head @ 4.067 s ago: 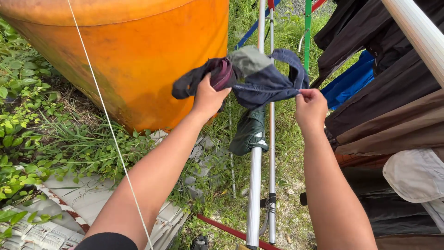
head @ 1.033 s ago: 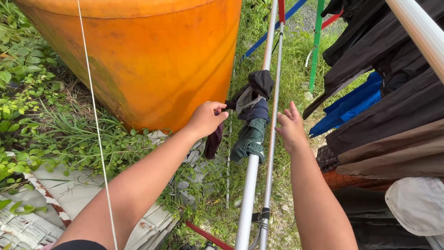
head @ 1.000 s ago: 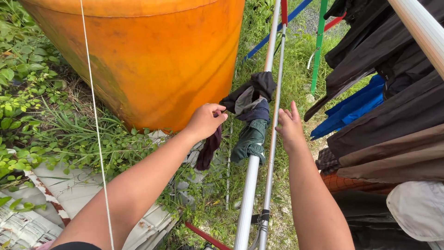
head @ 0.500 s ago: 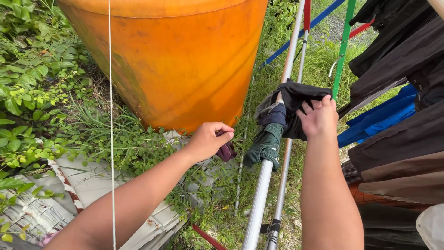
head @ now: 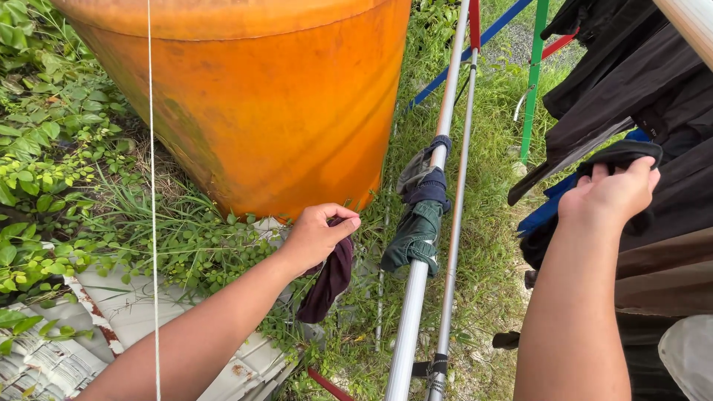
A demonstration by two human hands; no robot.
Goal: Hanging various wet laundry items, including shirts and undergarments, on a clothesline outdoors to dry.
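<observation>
Against the far left of the scene stands a big orange tank, its curved wall filling most of the upper view, with green weeds and grass around its foot. Hanging along the right edge is a row of dark garments on a pale pole, with a blue cloth showing beneath them and brown cloth lower down. Between tank and garments, two thin metal poles run from near to far, side by side; a dark green cloth and a navy and grey cloth are bunched around the left pole, just above one another. A thin white string crosses the left side from top to bottom. Near the left pole and just in front of the tank's base, the left hand is closed around a dark maroon cloth, which dangles below the fist. Over at the right, the right hand grips a black cloth, its fingers curled over the fabric, close against the hanging garments.
</observation>
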